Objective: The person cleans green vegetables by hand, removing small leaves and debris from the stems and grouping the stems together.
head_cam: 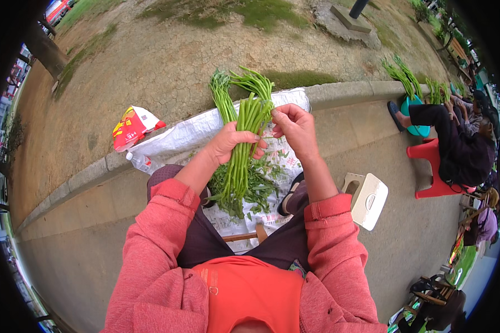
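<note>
A bunch of long green leafy-vegetable stems (pixel 245 156) is gripped around its middle by my left hand (pixel 229 143). The cut ends point away from me, and the leafy ends hang between my knees. My right hand (pixel 295 125) has its thumb and forefinger drawn together at the right edge of the stem ends; whether they pinch a stem or a tie is too small to tell. Just beyond, a second stem bunch (pixel 254 83) and a leafier bunch (pixel 221 89) rest by the kerb. Loose leaves (pixel 262 187) lie beneath on a white woven plastic sheet (pixel 289 98).
Left on the kerb are a red snack bag (pixel 127 129) and a clear plastic bottle (pixel 143 162). A cream step stool (pixel 368 202) stands right. Farther right, a person (pixel 466 145) sits on a red stool (pixel 431 166) near a teal basin (pixel 416 130) and more green stems (pixel 406 79).
</note>
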`<state>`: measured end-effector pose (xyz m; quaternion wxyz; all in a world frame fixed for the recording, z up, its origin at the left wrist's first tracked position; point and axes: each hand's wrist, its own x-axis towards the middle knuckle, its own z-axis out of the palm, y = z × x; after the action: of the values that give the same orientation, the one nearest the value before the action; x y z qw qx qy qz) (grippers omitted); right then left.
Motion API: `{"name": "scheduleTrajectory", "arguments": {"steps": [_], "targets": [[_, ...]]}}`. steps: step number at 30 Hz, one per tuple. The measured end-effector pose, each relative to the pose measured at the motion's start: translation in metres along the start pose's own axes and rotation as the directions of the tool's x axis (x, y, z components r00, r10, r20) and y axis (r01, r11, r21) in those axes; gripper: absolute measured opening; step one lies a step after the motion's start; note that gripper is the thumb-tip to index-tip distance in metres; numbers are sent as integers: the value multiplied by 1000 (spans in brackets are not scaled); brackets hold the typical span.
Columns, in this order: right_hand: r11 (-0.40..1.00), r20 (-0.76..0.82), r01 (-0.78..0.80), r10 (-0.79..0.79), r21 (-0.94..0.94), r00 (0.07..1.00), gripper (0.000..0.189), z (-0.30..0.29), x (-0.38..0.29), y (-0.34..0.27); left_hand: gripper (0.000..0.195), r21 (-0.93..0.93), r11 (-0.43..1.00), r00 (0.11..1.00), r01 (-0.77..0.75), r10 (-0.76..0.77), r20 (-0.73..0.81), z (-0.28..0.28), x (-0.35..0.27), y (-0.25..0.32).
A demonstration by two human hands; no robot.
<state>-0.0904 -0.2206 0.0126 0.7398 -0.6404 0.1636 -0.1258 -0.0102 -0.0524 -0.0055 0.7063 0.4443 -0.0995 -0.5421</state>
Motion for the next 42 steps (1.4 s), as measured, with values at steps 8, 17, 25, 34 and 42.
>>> {"name": "scheduleTrajectory", "arguments": {"steps": [8, 17, 25, 34, 42], "targets": [[1000, 29, 15, -15, 20, 999, 14, 1, -1, -1, 40, -15, 999, 996, 49, -48, 78, 5, -4, 5], [997, 51, 70, -68, -45, 996, 13, 2, -1, 0, 33, 51, 999, 986, 12, -20, 165, -6, -1, 2], [998, -6, 51, -51, 33, 999, 17, 9, -6, -8, 28, 44, 984, 984, -175, 175, -16, -14, -1, 12], [998, 150, -45, 50, -31, 987, 20, 13, -5, 11, 25, -91, 913, 891, -398, 362, -273, -22, 3, 17], [956, 325, 65, 33, -285, 945, 71, 33, -16, 17, 22, -79, 900, 843, -430, 368, -393, -23, 11, 9]]}}
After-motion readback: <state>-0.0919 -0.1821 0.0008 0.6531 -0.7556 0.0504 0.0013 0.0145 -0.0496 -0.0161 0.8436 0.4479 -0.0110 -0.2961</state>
